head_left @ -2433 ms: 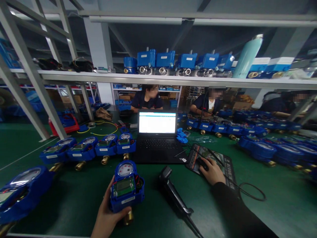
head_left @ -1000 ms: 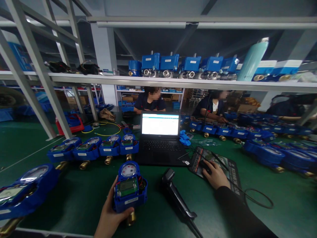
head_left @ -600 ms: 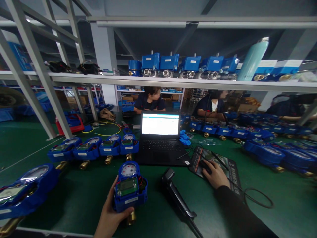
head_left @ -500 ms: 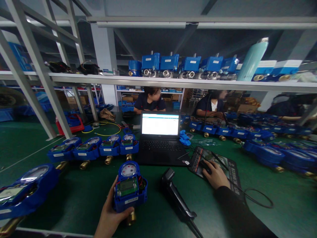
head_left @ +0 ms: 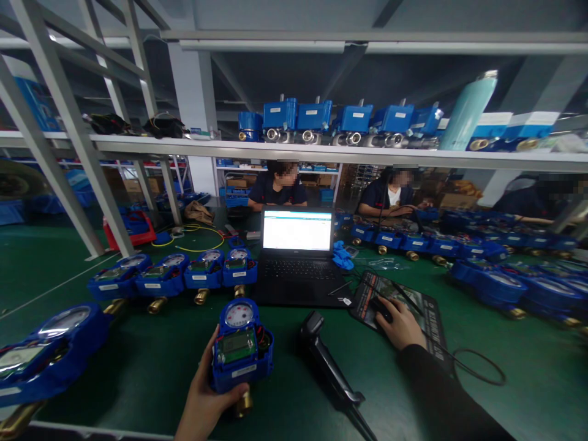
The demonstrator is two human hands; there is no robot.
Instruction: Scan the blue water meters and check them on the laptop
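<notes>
Left of the laptop (head_left: 296, 254), a row of 4 blue meters (head_left: 174, 275) lies on the green counter (head_left: 138, 367). Nearer than the laptop, just left of its front edge, the left hand (head_left: 204, 404) holds a water meter (head_left: 241, 349), face up and dial end toward the laptop. The fingers wrap its lower housing, with the thumb across the bottom front edge.

With its brass fitting and stiff plastic shell it probably feels heavy and rigid. The dial glass and the wires beside its screen look fragile, so the blue sides seem the safest place to grip.

Directly in front of the laptop lies a black scanner (head_left: 328, 361). Front-right of the laptop, the right hand (head_left: 399, 321) rests on a mouse (head_left: 380, 308) on a mouse pad (head_left: 427, 318), fingers curled over it.

Compared with 0.5 s ago, both hands and the meter sit unchanged. Only a person behind the laptop, to its right, has shifted.
</notes>
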